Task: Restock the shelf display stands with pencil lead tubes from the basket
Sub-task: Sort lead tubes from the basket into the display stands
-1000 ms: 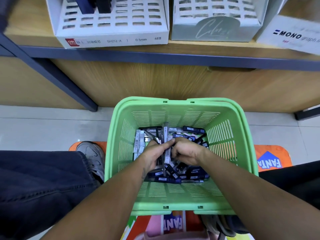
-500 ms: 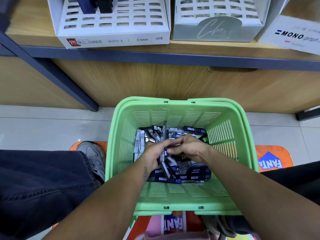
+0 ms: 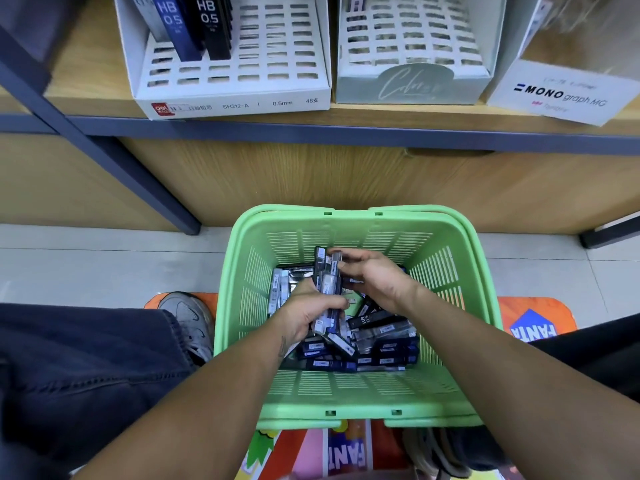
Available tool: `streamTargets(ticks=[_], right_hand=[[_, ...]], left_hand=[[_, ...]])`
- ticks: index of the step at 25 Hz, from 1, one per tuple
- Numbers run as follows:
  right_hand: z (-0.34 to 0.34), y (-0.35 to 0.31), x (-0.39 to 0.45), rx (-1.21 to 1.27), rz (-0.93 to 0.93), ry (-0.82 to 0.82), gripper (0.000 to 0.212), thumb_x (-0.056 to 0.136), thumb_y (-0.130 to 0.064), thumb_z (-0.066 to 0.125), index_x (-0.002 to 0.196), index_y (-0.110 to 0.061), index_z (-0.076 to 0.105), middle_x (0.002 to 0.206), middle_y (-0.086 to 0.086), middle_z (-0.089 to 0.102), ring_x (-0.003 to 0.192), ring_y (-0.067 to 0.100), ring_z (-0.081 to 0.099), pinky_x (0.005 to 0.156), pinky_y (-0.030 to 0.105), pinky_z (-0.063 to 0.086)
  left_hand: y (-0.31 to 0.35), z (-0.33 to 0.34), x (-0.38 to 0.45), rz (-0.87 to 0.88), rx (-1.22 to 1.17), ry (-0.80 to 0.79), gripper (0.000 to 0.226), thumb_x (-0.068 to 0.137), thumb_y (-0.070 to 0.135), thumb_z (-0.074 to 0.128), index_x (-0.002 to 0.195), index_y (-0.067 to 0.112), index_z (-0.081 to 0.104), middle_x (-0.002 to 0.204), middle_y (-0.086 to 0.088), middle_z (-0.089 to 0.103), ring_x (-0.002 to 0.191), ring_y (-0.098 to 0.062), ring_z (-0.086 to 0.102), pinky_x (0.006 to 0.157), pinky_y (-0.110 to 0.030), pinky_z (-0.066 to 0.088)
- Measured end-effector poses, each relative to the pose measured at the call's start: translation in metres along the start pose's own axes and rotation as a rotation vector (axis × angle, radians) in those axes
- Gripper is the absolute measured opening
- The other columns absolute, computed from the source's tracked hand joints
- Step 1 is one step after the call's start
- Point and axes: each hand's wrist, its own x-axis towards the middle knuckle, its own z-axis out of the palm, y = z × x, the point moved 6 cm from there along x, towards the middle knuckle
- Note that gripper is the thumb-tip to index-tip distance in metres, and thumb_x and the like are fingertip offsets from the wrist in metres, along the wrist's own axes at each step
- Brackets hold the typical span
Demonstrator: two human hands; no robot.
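While both arms reach down into the green basket [image 3: 450, 258] on the floor, the left hand [image 3: 310, 311] has its fingers curled tight around a bundle of pencil lead tubes [image 3: 327, 289], held upright so the tops stick up above the knuckles; the right hand [image 3: 375, 278] is just beside it, its fingers [image 3: 346, 259] laid loosely against the top ends of that same bundle, touching, though whether they pinch a tube I cannot tell; below the hands, a loose heap of dark tubes [image 3: 381, 341] covers the basket bottom, lying every which way, some navy, some black, a few with silver faces; up on the wooden shelf [image 3: 381, 112], the white display stand [image 3: 235, 95] on the left carries two tubes marked HB 0.5 [image 3: 197, 29] standing in its back-left slots, the rest of its slotted grid showing bare holes; next to it sits the pale grey-green stand [image 3: 412, 81] with script lettering on its front, and further right a white box marked MONO graph MG [image 3: 561, 95]; a grey shoe [image 3: 190, 320] and dark trouser leg [image 3: 76, 368] sit left of the basket, with an orange printed mat [image 3: 533, 320] under everything
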Motion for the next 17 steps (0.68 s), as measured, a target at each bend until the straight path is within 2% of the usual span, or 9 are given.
streamTargets(ticks=[1, 3, 5, 7, 11, 13, 14, 15, 17], right_hand=[[0.001, -0.002, -0.002, -0.025, -0.013, -0.006, 0.038, 0.096, -0.008, 0.063, 0.126, -0.029, 0.068, 0.132, -0.002, 0.066, 0.133, 0.018, 0.051, 0.109, 0.038, 0.042], [0.002, -0.009, -0.006, -0.076, -0.061, 0.003, 0.041, 0.097, -0.01, 0.062, 0.127, -0.038, 0.066, 0.137, -0.003, 0.058, 0.135, 0.014, 0.044, 0.11, 0.037, 0.038], [0.004, -0.015, -0.01, -0.121, -0.108, 0.007, 0.049, 0.099, -0.005, 0.057, 0.134, -0.039, 0.062, 0.148, -0.004, 0.05, 0.139, 0.013, 0.038, 0.118, 0.043, 0.031], [0.007, -0.02, -0.013, -0.154, -0.125, -0.02, 0.055, 0.098, 0.002, 0.052, 0.139, -0.035, 0.059, 0.15, -0.009, 0.051, 0.141, 0.014, 0.04, 0.122, 0.045, 0.028], [0.012, -0.023, -0.019, -0.222, -0.099, -0.047, 0.042, 0.098, 0.002, 0.054, 0.129, -0.023, 0.068, 0.141, 0.0, 0.061, 0.134, 0.018, 0.051, 0.12, 0.043, 0.033], [0.014, -0.027, -0.022, -0.2, -0.09, -0.066, 0.037, 0.099, -0.002, 0.056, 0.129, -0.019, 0.068, 0.139, 0.001, 0.062, 0.133, 0.018, 0.052, 0.119, 0.041, 0.035], [0.016, -0.029, -0.023, -0.174, -0.078, -0.073, 0.036, 0.099, -0.004, 0.057, 0.132, -0.018, 0.065, 0.14, 0.002, 0.061, 0.133, 0.019, 0.052, 0.119, 0.04, 0.035], [0.015, -0.032, -0.025, -0.141, -0.062, -0.073, 0.037, 0.099, -0.007, 0.058, 0.135, -0.016, 0.062, 0.14, 0.003, 0.061, 0.132, 0.019, 0.053, 0.117, 0.039, 0.036], [0.011, -0.037, -0.031, -0.074, -0.017, -0.076, 0.034, 0.099, -0.011, 0.06, 0.133, -0.012, 0.06, 0.131, 0.008, 0.067, 0.124, 0.024, 0.06, 0.113, 0.042, 0.043]], left_hand=[[0.001, 0.0, -0.002, 0.005, -0.015, -0.014, 0.074, 0.061, 0.016, 0.088, 0.123, 0.012, 0.048, 0.12, -0.01, 0.06, 0.106, -0.018, 0.056, 0.083, -0.038, 0.047], [0.003, 0.003, -0.007, 0.007, -0.046, -0.04, 0.097, 0.059, 0.017, 0.088, 0.142, 0.009, 0.039, 0.139, -0.014, 0.053, 0.126, -0.027, 0.05, 0.109, -0.05, 0.039], [0.005, 0.006, -0.012, -0.004, -0.049, -0.071, 0.112, 0.063, 0.016, 0.088, 0.154, 0.011, 0.024, 0.154, -0.015, 0.04, 0.14, -0.03, 0.039, 0.118, -0.052, 0.027], [0.006, 0.009, -0.019, -0.027, -0.031, -0.129, 0.117, 0.065, 0.015, 0.087, 0.158, 0.012, 0.016, 0.156, -0.02, 0.039, 0.143, -0.031, 0.038, 0.121, -0.055, 0.023], [0.012, 0.012, -0.033, -0.027, -0.129, -0.138, 0.071, 0.071, 0.001, 0.081, 0.127, 0.008, 0.038, 0.127, -0.023, 0.063, 0.119, -0.035, 0.06, 0.11, -0.06, 0.041], [0.016, 0.011, -0.036, -0.001, -0.162, -0.091, 0.075, 0.069, 0.003, 0.082, 0.128, 0.013, 0.037, 0.128, -0.016, 0.059, 0.124, -0.032, 0.053, 0.114, -0.056, 0.035], [0.019, 0.01, -0.037, 0.005, -0.178, -0.082, 0.087, 0.066, 0.006, 0.083, 0.139, 0.01, 0.035, 0.133, -0.017, 0.056, 0.128, -0.033, 0.052, 0.114, -0.057, 0.035], [0.022, 0.009, -0.039, 0.008, -0.196, -0.088, 0.09, 0.064, 0.008, 0.082, 0.141, 0.005, 0.035, 0.135, -0.019, 0.056, 0.126, -0.034, 0.055, 0.11, -0.056, 0.041], [0.032, 0.008, -0.045, 0.007, -0.237, -0.125, 0.074, 0.073, 0.002, 0.075, 0.138, -0.004, 0.041, 0.112, -0.021, 0.064, 0.088, -0.028, 0.069, 0.081, -0.044, 0.058]])
